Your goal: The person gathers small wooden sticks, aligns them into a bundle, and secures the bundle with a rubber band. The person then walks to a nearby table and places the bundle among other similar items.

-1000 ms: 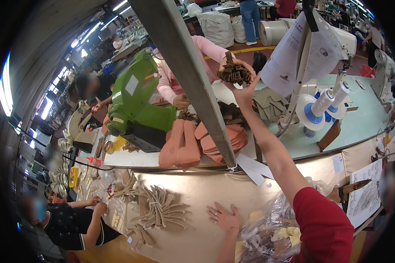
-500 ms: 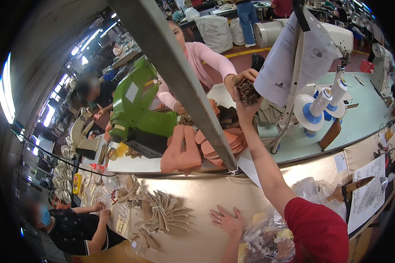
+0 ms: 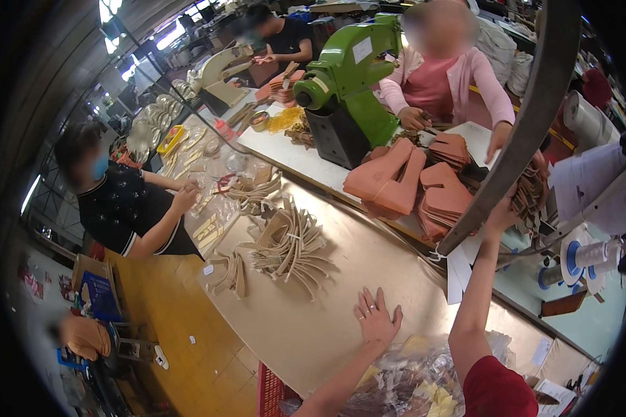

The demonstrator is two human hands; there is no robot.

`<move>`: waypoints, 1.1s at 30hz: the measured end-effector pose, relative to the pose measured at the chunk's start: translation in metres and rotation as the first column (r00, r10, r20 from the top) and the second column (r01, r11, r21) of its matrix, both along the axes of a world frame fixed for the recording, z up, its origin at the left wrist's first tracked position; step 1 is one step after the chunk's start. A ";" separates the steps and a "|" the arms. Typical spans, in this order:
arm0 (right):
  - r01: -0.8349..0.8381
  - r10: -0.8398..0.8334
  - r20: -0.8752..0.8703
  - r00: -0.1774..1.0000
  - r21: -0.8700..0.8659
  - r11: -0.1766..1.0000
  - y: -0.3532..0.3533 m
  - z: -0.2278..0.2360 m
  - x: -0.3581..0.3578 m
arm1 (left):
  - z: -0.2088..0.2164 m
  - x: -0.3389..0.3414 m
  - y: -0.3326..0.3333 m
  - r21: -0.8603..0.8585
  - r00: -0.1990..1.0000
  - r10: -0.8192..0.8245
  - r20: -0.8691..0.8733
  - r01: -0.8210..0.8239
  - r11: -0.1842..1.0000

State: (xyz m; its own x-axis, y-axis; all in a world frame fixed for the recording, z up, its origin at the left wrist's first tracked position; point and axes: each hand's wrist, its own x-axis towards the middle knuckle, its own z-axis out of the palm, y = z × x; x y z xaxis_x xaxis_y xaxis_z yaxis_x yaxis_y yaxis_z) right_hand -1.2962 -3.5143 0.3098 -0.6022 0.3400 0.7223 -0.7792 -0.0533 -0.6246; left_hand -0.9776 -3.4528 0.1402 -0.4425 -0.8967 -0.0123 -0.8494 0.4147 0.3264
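Observation:
My left hand (image 3: 377,318) lies flat, fingers spread, on the tan table top (image 3: 341,292), close to its near edge. My right arm stretches up and away to a bundle of dark brown leather pieces (image 3: 533,196). My right hand (image 3: 499,217) grips this bundle from below, partly hidden behind a grey slanted pole (image 3: 528,125). A person in a pink top (image 3: 459,76) across the table holds a hand (image 3: 497,139) just above the bundle. Stacks of salmon-coloured leather cut-outs (image 3: 431,187) lie to the left of my right hand.
A green machine (image 3: 348,90) stands on the white bench. Tan strap pieces (image 3: 289,247) are heaped mid-table. A clear bag of pieces (image 3: 410,375) sits by my arms, thread spools (image 3: 584,254) at the right. A person in black (image 3: 125,208) works at the left.
My head has turned, so the whole scene has shifted. My right hand has come down with the brown bundle beside the salmon stacks. My left hand stays flat on the table.

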 end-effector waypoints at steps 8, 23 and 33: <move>-0.191 0.256 0.331 0.908 -0.217 0.957 0.078 -0.009 0.065 | -0.008 0.000 0.002 -0.128 0.998 -0.046 0.041 0.051 0.990; -0.079 0.850 0.505 -0.150 -0.863 0.499 0.424 0.028 0.308 | -0.013 -0.009 0.002 -0.292 0.970 0.026 0.242 0.047 0.955; -0.079 0.881 0.465 0.087 -0.878 0.472 0.565 0.047 0.364 | 0.030 -0.002 0.077 -0.581 0.982 0.017 0.190 0.098 0.808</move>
